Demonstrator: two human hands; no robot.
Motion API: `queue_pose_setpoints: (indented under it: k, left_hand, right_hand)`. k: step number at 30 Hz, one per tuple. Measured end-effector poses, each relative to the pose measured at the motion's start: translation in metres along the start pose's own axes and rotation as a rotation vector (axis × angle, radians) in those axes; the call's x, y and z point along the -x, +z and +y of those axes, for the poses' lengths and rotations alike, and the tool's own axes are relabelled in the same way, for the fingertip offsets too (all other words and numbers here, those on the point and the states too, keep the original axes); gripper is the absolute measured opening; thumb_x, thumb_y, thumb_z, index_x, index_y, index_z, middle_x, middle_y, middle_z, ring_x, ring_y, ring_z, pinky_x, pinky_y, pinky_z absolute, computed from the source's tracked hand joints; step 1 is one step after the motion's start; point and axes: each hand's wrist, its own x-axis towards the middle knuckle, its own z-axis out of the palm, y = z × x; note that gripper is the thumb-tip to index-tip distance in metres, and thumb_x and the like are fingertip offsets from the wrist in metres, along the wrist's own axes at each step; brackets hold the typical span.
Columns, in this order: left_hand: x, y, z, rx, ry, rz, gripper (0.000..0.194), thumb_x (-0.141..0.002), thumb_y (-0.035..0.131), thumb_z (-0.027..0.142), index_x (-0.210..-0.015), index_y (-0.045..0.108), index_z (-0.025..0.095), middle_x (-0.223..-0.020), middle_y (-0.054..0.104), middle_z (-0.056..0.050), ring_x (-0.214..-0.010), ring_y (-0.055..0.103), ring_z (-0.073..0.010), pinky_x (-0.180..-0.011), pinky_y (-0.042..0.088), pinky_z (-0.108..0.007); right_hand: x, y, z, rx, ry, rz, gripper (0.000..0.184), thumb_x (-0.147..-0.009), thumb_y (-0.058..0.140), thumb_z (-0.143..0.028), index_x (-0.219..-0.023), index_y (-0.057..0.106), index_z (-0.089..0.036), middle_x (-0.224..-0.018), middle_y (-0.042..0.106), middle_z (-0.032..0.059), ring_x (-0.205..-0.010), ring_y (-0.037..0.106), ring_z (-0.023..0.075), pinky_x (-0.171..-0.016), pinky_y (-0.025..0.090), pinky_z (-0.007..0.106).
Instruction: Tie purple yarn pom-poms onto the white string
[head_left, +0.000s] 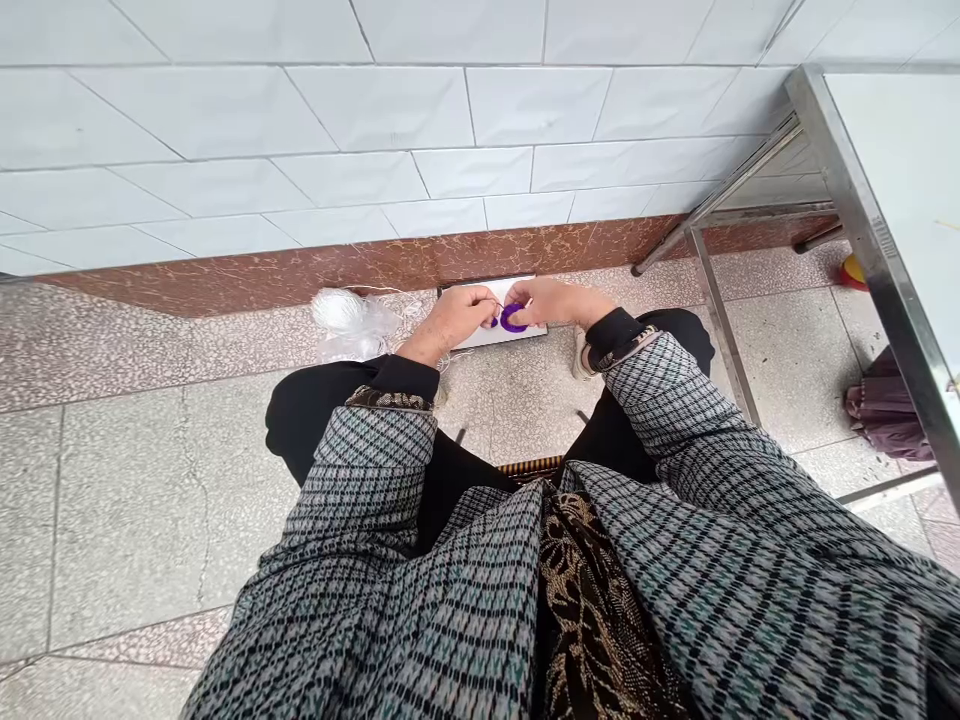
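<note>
Between my right thumb and fingers is a small round purple yarn piece (513,318). My right hand (551,302) is closed on its edge. My left hand (461,315) is just to the left of it, fingers pinched together, with a bit of purple yarn (493,322) showing at the tips. A thin dark line runs between the two hands; whether it is a strand or a hook I cannot tell. Both hands are above a white board (491,332) with dark edges, lying on the floor between my feet.
White yarn (337,312) in a clear plastic bag (364,340) lies left of the board, loose strands trailing. A tiled wall (405,110) rises ahead. At right stands a metal-framed table (862,200), with dark purple cloth (885,405) and a red-yellow object (853,272) beyond its frame.
</note>
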Motion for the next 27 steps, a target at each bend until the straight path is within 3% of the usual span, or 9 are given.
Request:
queue_pose_setpoints:
  k: [2, 4, 7, 10, 15, 21, 24, 27]
  left_hand:
    - [0.001, 0.001, 0.003, 0.039, 0.003, -0.024, 0.02, -0.079, 0.054, 0.015, -0.062, 0.062, 0.018, -0.064, 0.067, -0.001, -0.064, 0.059, -0.0141, -0.068, 0.047, -0.026]
    - [0.003, 0.003, 0.008, 0.087, 0.015, -0.048, 0.019, -0.081, 0.053, 0.014, -0.064, 0.062, 0.018, -0.063, 0.065, -0.001, -0.064, 0.06, -0.0136, -0.07, 0.048, -0.027]
    - [0.004, 0.01, 0.012, 0.174, 0.034, -0.091, 0.021, -0.084, 0.052, 0.012, -0.066, 0.062, 0.018, -0.061, 0.062, 0.0, -0.063, 0.06, -0.0128, -0.073, 0.05, -0.027]
    - [0.001, 0.018, 0.01, 0.243, 0.012, -0.158, 0.022, -0.084, 0.052, 0.01, -0.066, 0.062, 0.018, -0.058, 0.06, 0.0, -0.058, 0.057, -0.0125, -0.069, 0.049, -0.027]
    - [-0.002, 0.022, 0.003, 0.348, -0.06, -0.158, 0.019, -0.082, 0.055, 0.014, -0.066, 0.065, 0.018, -0.052, 0.047, 0.002, -0.049, 0.042, -0.0102, -0.055, 0.041, -0.027]
    - [0.004, 0.014, 0.006, 0.542, -0.085, -0.118, 0.014, -0.084, 0.059, 0.027, -0.074, 0.067, 0.021, -0.048, 0.028, 0.007, -0.042, 0.025, -0.0093, -0.046, 0.03, -0.026]
    - [0.004, 0.012, 0.003, 0.561, -0.084, -0.085, 0.015, -0.083, 0.058, 0.028, -0.071, 0.063, 0.021, -0.05, 0.037, 0.004, -0.045, 0.037, -0.0109, -0.049, 0.039, -0.028]
    - [0.0, 0.014, -0.005, 0.462, -0.103, -0.05, 0.01, -0.076, 0.058, 0.022, -0.073, 0.067, 0.017, -0.069, 0.064, -0.005, -0.068, 0.062, -0.0168, -0.071, 0.054, -0.034]
  right_hand:
    - [-0.01, 0.002, 0.004, -0.043, 0.019, 0.212, 0.029, -0.078, 0.079, 0.004, -0.082, 0.059, -0.017, -0.065, 0.061, -0.0028, -0.049, 0.05, 0.0081, -0.043, 0.039, 0.019]
    - [-0.019, 0.003, 0.006, -0.273, 0.005, 0.315, 0.026, -0.086, 0.075, -0.001, -0.086, 0.056, -0.018, -0.065, 0.06, -0.0038, -0.05, 0.052, 0.0077, -0.046, 0.044, 0.017]
    - [-0.022, 0.001, 0.004, -0.677, -0.077, 0.29, 0.021, -0.094, 0.074, -0.012, -0.091, 0.054, -0.018, -0.073, 0.063, -0.0031, -0.056, 0.057, 0.0067, -0.056, 0.052, 0.016]
    - [-0.015, -0.001, 0.0, -0.854, -0.131, 0.176, 0.019, -0.097, 0.073, -0.018, -0.094, 0.055, -0.018, -0.078, 0.063, -0.0028, -0.06, 0.059, 0.0065, -0.059, 0.052, 0.015]
    - [0.0, -0.009, -0.005, -0.873, -0.177, 0.077, 0.017, -0.1, 0.072, -0.027, -0.101, 0.056, -0.019, -0.083, 0.063, -0.002, -0.064, 0.059, 0.0078, -0.056, 0.048, 0.016]
    - [0.013, -0.022, -0.018, -0.835, -0.205, 0.248, 0.025, -0.102, 0.069, -0.041, -0.099, 0.055, -0.02, -0.093, 0.064, 0.0008, -0.065, 0.056, 0.0063, -0.055, 0.046, 0.015]
    - [0.015, -0.024, -0.02, -0.838, -0.213, 0.297, 0.026, -0.103, 0.068, -0.042, -0.099, 0.055, -0.02, -0.093, 0.064, 0.0005, -0.066, 0.056, 0.0062, -0.055, 0.046, 0.014]
    - [0.014, -0.021, -0.016, -0.813, -0.219, 0.23, 0.026, -0.099, 0.075, -0.038, -0.099, 0.056, -0.02, -0.088, 0.063, -0.001, -0.064, 0.056, 0.0061, -0.054, 0.046, 0.014]
